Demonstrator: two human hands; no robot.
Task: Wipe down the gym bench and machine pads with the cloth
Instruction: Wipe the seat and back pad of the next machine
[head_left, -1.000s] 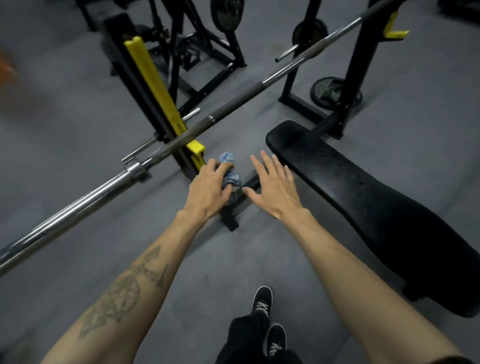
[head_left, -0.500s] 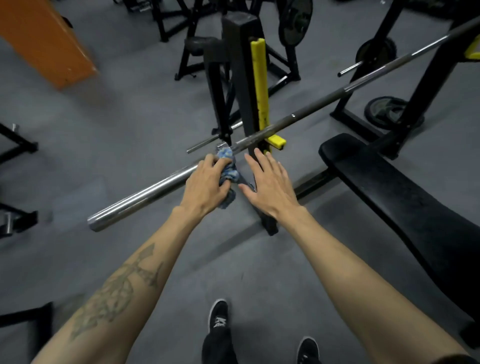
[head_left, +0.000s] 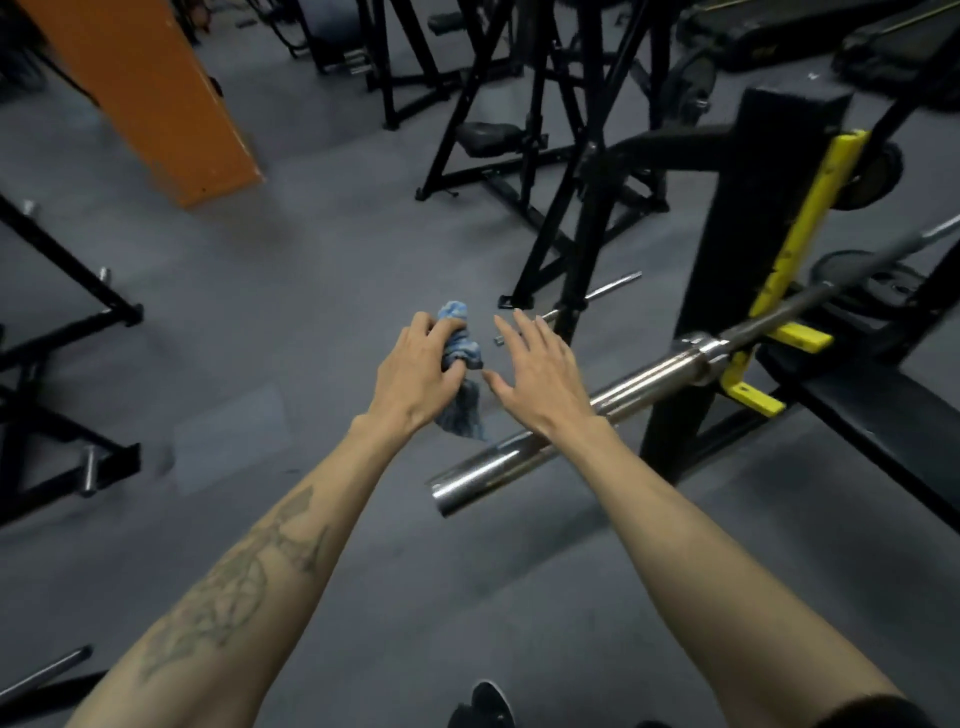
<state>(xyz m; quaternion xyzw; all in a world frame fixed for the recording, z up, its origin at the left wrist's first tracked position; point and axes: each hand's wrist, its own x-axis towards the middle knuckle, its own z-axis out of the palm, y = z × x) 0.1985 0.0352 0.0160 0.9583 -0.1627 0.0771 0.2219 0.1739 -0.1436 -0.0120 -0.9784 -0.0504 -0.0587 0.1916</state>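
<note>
plate rack (head_left: 62, 374): black steel frame with chrome pegs, far left of the barbell, standing on the grey floor.
orange pillar (head_left: 150, 98): slanted orange column, up and well left of the barbell, foot on the floor.
left forearm (head_left: 234, 582): bare and tattooed, reaching forward, left of the barbell's free end.
left hand (head_left: 415, 371): fingers and thumb curled round the cloth, held in the air just left of the barbell's sleeve, not touching it.
cloth (head_left: 460, 364): blue and white, bunched in the left hand; one end sticks up above the fingers, the other hangs below the palm, close above the barbell's sleeve. whether it touches the steel cannot be told.
right hand (head_left: 540, 379): fingers straight and spread, palm down, holding nothing, just right of the cloth and over the barbell's sleeve; the two hands are close but apart.
barbell (head_left: 597, 410): chrome sleeve end points toward the viewer, shaft runs up to the right.
rack upright (head_left: 753, 249): black post with a yellow strip and yellow hooks; the barbell rests in a hook.
bench (head_left: 883, 421): black pad at the right edge, right of the rack upright, only partly in view.
shoe (head_left: 488, 704): dark toe at the bottom edge, below the barbell's free end.
</note>
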